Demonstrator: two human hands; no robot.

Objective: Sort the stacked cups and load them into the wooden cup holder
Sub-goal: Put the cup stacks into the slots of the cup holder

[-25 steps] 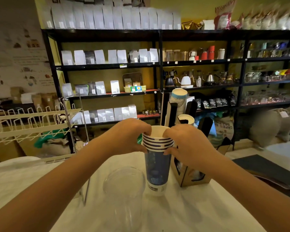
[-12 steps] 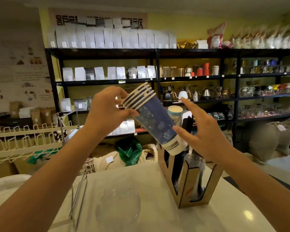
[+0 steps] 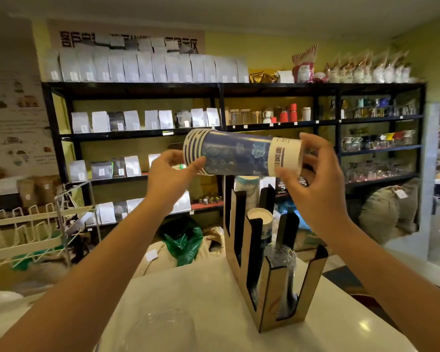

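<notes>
A stack of blue patterned paper cups (image 3: 239,154) lies sideways in the air above the wooden cup holder (image 3: 267,283), rims to the left, white base to the right. My left hand (image 3: 172,174) grips the rim end. My right hand (image 3: 313,179) holds the base end. The holder stands on the white table (image 3: 188,298) and has three slots: clear plastic cups (image 3: 282,270) in the front one, paper cups (image 3: 261,222) in the middle one, and more paper cups (image 3: 248,189) in the back one.
A clear plastic cup (image 3: 163,329) stands near the table's front edge. A white wire rack (image 3: 28,232) is at the left. Black shelves (image 3: 221,128) with white bags and glassware fill the wall behind. Sacks (image 3: 386,209) lie on the floor at the right.
The cup stack rose from the table, where it stood upright, and tipped over until it lies level above the holder. My right hand shifted from the rims to the base end.
</notes>
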